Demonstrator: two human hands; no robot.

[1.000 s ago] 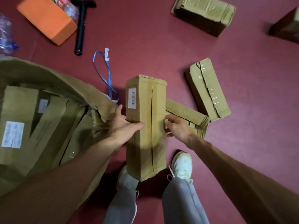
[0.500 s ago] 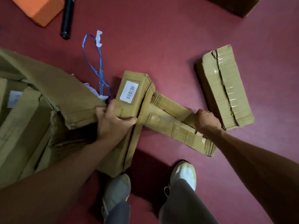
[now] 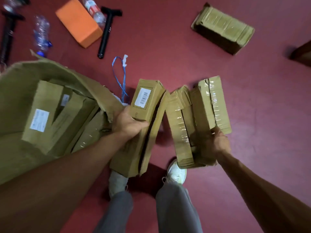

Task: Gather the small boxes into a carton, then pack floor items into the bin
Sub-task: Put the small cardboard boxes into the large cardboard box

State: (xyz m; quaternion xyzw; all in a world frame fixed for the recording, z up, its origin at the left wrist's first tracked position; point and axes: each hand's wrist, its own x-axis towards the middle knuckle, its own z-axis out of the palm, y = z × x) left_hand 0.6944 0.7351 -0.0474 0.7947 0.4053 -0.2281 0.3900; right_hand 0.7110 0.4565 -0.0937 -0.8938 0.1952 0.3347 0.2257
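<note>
Dim, warm indoor light in a soft wide-angle picture.
Light falls from above. Dark shadow pools on the red floor (image 3: 252, 115) beneath the labelled box (image 3: 143, 105) and around the shoes (image 3: 176, 172). The taped boxes (image 3: 208, 106) shine with pale glare. The picture smears toward its lower edge and bows at the corners, and the far box (image 3: 223, 27) looks soft.

Matt brown cardboard boxes (image 3: 204, 118) bound in glossy clear tape; torn cardboard carton (image 3: 55, 73); smooth matt red floor (image 3: 260, 132).
</note>
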